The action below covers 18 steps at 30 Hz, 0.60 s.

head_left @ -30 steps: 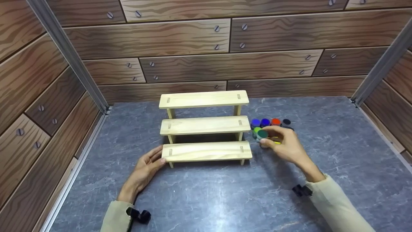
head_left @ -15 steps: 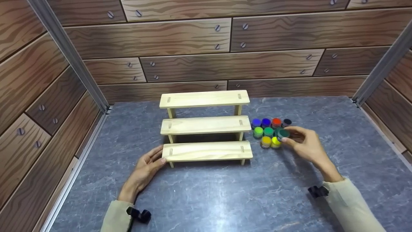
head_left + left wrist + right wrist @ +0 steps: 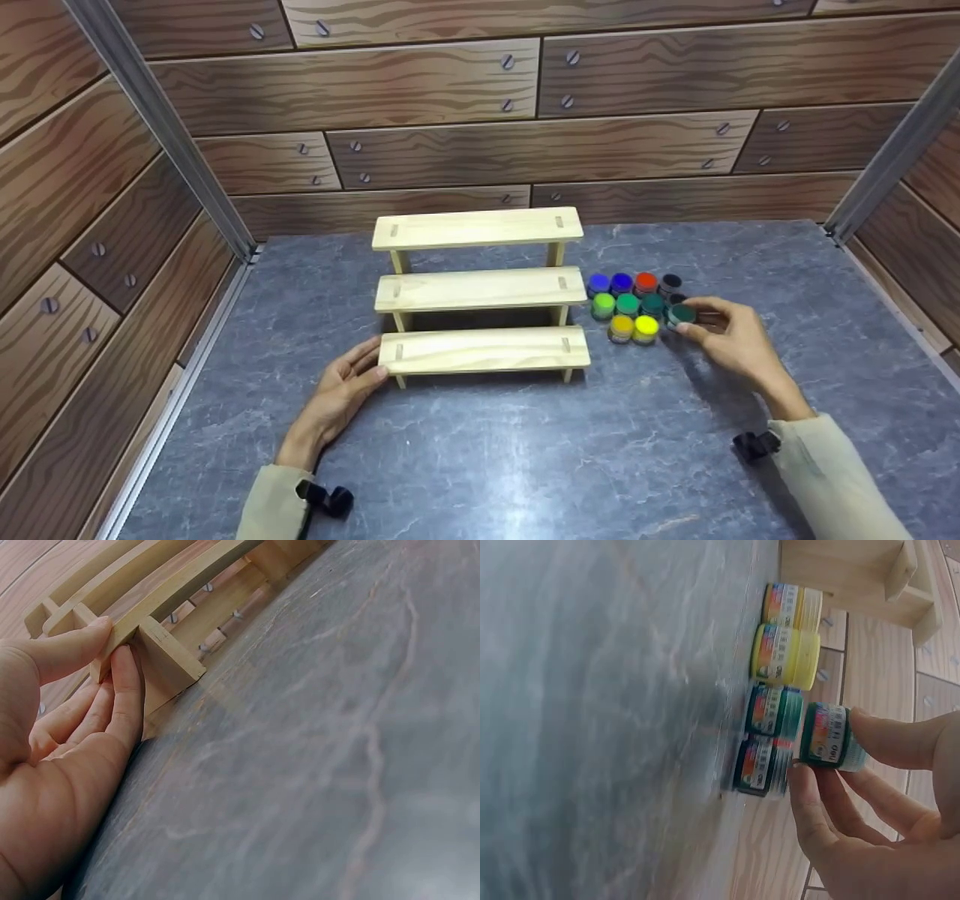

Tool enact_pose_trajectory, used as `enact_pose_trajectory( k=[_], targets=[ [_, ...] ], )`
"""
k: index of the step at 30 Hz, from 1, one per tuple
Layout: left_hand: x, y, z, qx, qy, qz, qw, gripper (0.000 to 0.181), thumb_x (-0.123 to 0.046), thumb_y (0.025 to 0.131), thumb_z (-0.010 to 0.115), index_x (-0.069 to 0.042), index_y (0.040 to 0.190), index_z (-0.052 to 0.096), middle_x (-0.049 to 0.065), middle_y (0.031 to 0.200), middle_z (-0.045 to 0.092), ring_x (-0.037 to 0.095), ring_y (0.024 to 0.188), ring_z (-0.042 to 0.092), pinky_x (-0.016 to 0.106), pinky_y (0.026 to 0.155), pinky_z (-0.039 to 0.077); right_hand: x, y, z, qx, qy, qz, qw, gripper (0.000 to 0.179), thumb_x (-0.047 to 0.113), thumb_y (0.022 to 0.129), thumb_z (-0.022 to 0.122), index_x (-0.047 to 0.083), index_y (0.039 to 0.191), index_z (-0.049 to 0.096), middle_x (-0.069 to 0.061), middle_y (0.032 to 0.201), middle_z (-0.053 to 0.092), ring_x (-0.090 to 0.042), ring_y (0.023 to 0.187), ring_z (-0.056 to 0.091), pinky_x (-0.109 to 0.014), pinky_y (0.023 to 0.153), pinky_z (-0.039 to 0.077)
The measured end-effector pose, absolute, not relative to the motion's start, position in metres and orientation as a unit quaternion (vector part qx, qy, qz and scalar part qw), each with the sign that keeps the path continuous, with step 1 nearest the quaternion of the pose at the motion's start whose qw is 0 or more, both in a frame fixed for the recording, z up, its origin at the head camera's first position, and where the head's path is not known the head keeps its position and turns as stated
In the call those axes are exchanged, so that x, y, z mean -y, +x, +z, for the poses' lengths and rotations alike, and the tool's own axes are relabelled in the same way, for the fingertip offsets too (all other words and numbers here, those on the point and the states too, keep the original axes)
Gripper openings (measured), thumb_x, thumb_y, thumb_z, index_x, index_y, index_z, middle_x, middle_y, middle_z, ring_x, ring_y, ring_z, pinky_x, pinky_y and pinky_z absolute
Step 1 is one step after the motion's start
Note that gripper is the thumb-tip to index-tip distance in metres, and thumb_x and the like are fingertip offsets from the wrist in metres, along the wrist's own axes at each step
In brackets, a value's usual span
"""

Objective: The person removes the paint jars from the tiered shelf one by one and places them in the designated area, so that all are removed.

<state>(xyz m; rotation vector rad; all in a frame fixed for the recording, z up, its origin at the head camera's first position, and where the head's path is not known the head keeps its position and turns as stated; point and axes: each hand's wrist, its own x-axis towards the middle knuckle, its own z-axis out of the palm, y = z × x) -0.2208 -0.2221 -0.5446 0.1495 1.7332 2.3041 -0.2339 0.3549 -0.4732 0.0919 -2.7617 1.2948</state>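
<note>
My left hand (image 3: 337,394) pinches the left end of the lowest step of a three-step wooden display rack (image 3: 484,351). In the left wrist view its thumb lies on top of the board (image 3: 124,637) and its fingers reach below. My right hand (image 3: 731,341) grips a dark green paint jar (image 3: 681,314) between thumb and fingertips. In the right wrist view that jar (image 3: 829,736) is raised off the table, close to several jars standing there. Yellow (image 3: 645,329), light green (image 3: 603,305), red (image 3: 645,283) and blue (image 3: 621,283) jars stand in rows right of the rack.
A black-lidded jar (image 3: 670,284) stands at the back right of the group. The grey marbled table (image 3: 450,457) stretches in front of the rack. Wood-patterned walls (image 3: 435,86) with metal corner posts (image 3: 176,142) enclose the back and sides.
My right hand has carried the dark green jar rightward, from over the left jars to the right end of the group, uncovering the front jars. My left hand stays at the rack.
</note>
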Motion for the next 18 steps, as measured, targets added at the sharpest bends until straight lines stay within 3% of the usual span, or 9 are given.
enact_pose_trajectory(
  k=[4, 8, 18],
  targets=[
    [0.222, -0.221, -0.545, -0.594, 0.046, 0.793, 0.124, 0.075, 0.006, 0.102, 0.062, 0.007, 0.166, 0.022, 0.029, 0.171, 0.026, 0.016, 0.135, 0.057, 0.026, 0.11, 0.052, -0.356, -0.238, -0.474, 0.913, 0.028, 0.407, 0.014, 0.047, 0.016, 0.102, 0.074, -0.005, 0.143, 0.062, -0.031, 0.14, 0.064, -0.047, 0.124, 0.067, -0.037, 0.099, 0.061],
    [0.221, -0.22, -0.544, -0.594, 0.04, 0.794, 0.12, 0.074, 0.006, 0.102, 0.061, 0.006, 0.166, 0.023, 0.028, 0.171, 0.028, 0.015, 0.132, 0.059, 0.027, 0.109, 0.053, -0.355, -0.242, -0.477, 0.919, 0.026, 0.392, -0.016, 0.048, 0.014, 0.101, 0.074, -0.006, 0.143, 0.061, -0.033, 0.144, 0.06, -0.05, 0.128, 0.064, -0.058, 0.106, 0.055],
    [0.22, -0.22, -0.545, -0.599, 0.045, 0.791, 0.119, 0.074, 0.006, 0.102, 0.062, 0.01, 0.165, 0.022, 0.031, 0.17, 0.026, 0.014, 0.13, 0.061, 0.025, 0.108, 0.053, -0.352, -0.244, -0.481, 0.927, 0.025, 0.373, -0.033, 0.047, 0.011, 0.1, 0.073, -0.007, 0.142, 0.062, -0.036, 0.142, 0.06, -0.05, 0.124, 0.065, -0.062, 0.106, 0.054]
  ],
)
